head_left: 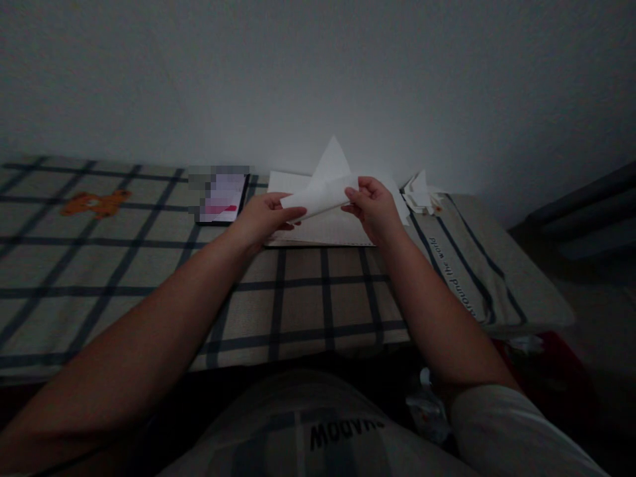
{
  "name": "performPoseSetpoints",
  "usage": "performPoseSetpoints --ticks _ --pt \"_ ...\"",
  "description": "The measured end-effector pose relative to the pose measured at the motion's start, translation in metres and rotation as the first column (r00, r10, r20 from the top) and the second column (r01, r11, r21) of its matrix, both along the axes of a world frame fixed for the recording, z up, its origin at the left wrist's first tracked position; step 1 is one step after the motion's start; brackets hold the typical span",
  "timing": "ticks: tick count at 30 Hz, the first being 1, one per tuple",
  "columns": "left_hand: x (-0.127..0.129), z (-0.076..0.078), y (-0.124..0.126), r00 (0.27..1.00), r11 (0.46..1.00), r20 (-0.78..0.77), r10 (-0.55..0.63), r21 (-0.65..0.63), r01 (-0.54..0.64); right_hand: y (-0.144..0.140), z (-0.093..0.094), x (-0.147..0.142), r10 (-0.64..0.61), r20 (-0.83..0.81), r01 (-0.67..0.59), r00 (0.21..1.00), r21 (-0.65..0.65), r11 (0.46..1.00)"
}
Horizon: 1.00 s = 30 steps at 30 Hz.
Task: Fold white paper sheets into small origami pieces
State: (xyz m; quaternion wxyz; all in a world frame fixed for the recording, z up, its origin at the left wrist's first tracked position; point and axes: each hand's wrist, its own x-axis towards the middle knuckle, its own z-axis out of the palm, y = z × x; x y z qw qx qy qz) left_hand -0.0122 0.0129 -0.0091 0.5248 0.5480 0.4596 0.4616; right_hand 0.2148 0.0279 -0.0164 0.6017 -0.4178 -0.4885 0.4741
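Both of my hands hold a folded white sheet of paper [325, 185] just above the checked cloth. My left hand [265, 217] pinches its left end between thumb and fingers. My right hand [371, 207] grips the right end, fingers curled over the fold. One pointed corner of the paper sticks up behind my hands. Under the hands lies a flat stack of white paper [318, 232] on the cloth.
A phone [222, 199] with a lit screen lies left of the paper stack. Several small folded paper pieces [421, 193] sit at the right. The checked cloth [124, 265] with an orange bear print covers the low surface against a white wall.
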Motion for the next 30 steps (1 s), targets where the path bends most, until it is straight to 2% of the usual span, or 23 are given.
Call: performPoseSetpoints --ticks 3,7,12,16,20,23,26,30 --pt "-0.001 -0.002 -0.001 0.997 0.998 -0.072 -0.038 -0.053 0.034 0.0 0.0 0.002 0.001 -0.032 -0.001 0.999 0.0 1.0" --pt "-0.001 -0.003 -0.002 0.997 1.0 -0.082 0.002 -0.03 -0.005 -0.002 0.004 0.002 0.027 -0.049 -0.03 0.998 -0.068 0.997" --pt "0.001 -0.004 -0.002 0.997 0.999 -0.059 0.053 0.011 -0.052 -0.004 0.002 -0.003 0.186 -0.031 -0.189 0.982 -0.193 0.963" --pt "0.002 -0.007 -0.002 0.994 0.998 -0.109 0.025 -0.048 -0.031 -0.006 -0.002 -0.006 0.234 -0.044 -0.238 0.971 -0.182 0.954" --pt "0.003 -0.008 -0.003 0.979 0.994 -0.192 -0.074 -0.096 0.056 -0.007 -0.002 -0.006 0.251 -0.036 -0.254 0.967 -0.144 0.957" --pt "0.001 -0.008 -0.004 0.971 0.992 -0.205 -0.124 -0.041 0.118 -0.008 0.001 -0.007 0.259 -0.012 -0.258 0.966 -0.146 0.955" --pt "0.0 -0.007 -0.005 0.952 0.991 -0.286 -0.11 0.046 0.128 -0.01 0.002 -0.009 0.268 0.013 -0.263 0.963 -0.146 0.954" --pt "0.0 -0.007 -0.005 0.94 0.992 -0.326 -0.096 0.044 0.117 -0.01 0.001 -0.009 0.255 0.058 -0.245 0.965 -0.139 0.959"
